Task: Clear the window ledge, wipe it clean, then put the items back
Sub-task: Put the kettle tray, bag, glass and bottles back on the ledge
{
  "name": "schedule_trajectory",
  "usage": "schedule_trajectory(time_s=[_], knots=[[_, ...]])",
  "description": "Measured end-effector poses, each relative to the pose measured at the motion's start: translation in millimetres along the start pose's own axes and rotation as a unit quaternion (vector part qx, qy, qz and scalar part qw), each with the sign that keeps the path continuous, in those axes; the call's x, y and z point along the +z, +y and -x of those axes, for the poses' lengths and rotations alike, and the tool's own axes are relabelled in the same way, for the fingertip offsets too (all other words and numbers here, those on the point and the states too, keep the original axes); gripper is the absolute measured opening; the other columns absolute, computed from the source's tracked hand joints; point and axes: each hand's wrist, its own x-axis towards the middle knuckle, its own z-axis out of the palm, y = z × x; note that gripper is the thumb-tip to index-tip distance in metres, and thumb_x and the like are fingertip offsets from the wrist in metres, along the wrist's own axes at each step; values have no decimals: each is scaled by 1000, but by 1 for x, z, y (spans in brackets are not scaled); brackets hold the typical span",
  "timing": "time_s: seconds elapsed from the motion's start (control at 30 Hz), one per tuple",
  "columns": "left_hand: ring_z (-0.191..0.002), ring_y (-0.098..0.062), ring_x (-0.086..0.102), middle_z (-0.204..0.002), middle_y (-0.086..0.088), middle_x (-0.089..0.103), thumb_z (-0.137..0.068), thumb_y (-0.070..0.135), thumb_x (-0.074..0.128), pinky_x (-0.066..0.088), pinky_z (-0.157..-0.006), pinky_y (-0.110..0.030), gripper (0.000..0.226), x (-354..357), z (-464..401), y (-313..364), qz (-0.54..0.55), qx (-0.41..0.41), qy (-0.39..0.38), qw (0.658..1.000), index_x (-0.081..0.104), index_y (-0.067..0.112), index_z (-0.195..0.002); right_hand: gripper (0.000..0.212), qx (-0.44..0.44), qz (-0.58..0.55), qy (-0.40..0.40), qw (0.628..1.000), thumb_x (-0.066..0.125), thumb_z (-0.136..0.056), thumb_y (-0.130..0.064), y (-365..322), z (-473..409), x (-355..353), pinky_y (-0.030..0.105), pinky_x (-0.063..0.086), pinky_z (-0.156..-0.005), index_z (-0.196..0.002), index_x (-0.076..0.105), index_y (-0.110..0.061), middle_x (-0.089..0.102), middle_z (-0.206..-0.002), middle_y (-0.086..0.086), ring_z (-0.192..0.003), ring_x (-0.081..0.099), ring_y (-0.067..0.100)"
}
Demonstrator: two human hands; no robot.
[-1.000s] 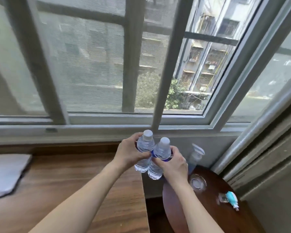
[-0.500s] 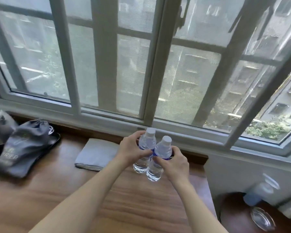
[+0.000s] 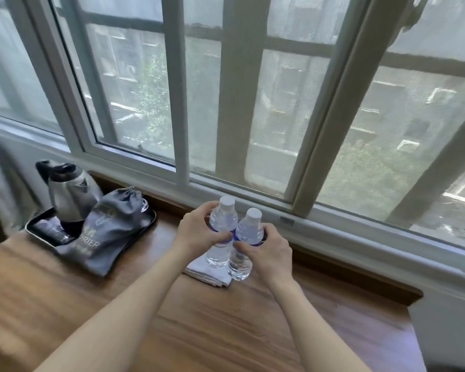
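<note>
Two clear water bottles with white caps stand side by side above the wooden ledge (image 3: 226,326). My left hand (image 3: 196,234) grips the left bottle (image 3: 222,226) and my right hand (image 3: 267,253) grips the right bottle (image 3: 246,237). Both bottles are upright and touch each other. Under them lies a folded grey cloth (image 3: 207,272), partly hidden by the bottles and my left hand. I cannot tell whether the bottles' bases rest on the cloth or hang just above it.
At the ledge's left end a black tray (image 3: 145,224) carries a steel kettle (image 3: 70,194), a grey drawstring bag (image 3: 105,232) and a dark cup (image 3: 51,232). The white window frame (image 3: 253,194) runs along the back. The ledge's right end (image 3: 414,304) drops off.
My view swung left along the ledge and both hands carried the bottles leftward; the cloth now sits beneath them and the kettle tray has come fully into view.
</note>
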Motion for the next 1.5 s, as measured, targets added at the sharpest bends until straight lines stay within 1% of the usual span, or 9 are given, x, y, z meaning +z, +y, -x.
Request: schedule_trajectory(time_s=[0.17,0.37,0.5,0.63,0.87,1.13,1.23,1.33,1.5], knots=[[-90,2,64,-97,22,69,-51,45,84,54,-86,-35,70,-30,-28,-31,0,-7,0,1000,62,37,-117,53,-3,-7,-13,1000,83,-66,-56,-30,-20,31,30,50,-77,-106,60,-31,66,-94,-15,-89,62,9],[-87,1,67,-96,20,71,-54,36,88,56,-85,-37,69,-74,-72,-68,22,12,-23,999,61,36,-118,55,5,-7,6,1000,82,-64,-58,-68,-48,84,32,52,-77,-105,60,-31,68,-95,-14,-87,63,9],[-86,2,67,-97,20,72,-49,44,82,57,-84,-35,72,-99,-101,-91,30,14,-48,998,62,38,-118,54,32,-10,18,999,82,-62,-60,-89,-65,119,33,52,-75,-102,59,-32,67,-93,-14,-87,63,11],[-85,2,67,-96,21,71,-49,41,82,56,-84,-36,68,-114,-124,-114,30,11,-65,997,60,44,-114,52,42,-10,31,999,84,-63,-56,-103,-76,147,31,47,-72,-101,60,-29,66,-90,-15,-87,63,12],[-82,4,66,-95,19,71,-57,25,88,55,-79,-29,62,-123,-149,-148,20,5,-88,996,61,37,-111,52,65,-7,34,997,87,-63,-50,-112,-93,182,29,45,-74,-104,60,-31,68,-95,-13,-94,65,14],[-95,-2,65,-104,15,70,-57,23,89,53,-85,-29,69,-122,-161,-179,12,-19,-92,995,61,32,-119,53,78,-5,27,997,87,-64,-47,-116,-107,208,27,43,-73,-106,61,-29,71,-100,-9,-95,65,15],[-94,-1,65,-103,16,70,-58,21,89,52,-82,-26,68,-123,-164,-184,8,-26,-97,995,59,34,-118,53,77,-6,20,997,88,-63,-46,-115,-112,215,29,47,-77,-105,61,-28,71,-101,-9,-96,66,16],[-92,2,65,-100,19,69,-58,19,89,52,-79,-23,66,-120,-164,-189,14,-35,-103,994,58,38,-113,54,80,-6,15,997,88,-64,-44,-111,-114,218,27,44,-76,-107,61,-28,70,-103,-9,-98,65,15],[-93,4,64,-102,19,70,-57,20,87,53,-81,-24,68,-113,-168,-194,25,-34,-108,993,60,38,-117,56,84,-8,27,996,88,-63,-45,-105,-120,219,30,48,-82,-109,61,-27,71,-104,-9,-100,65,16]])
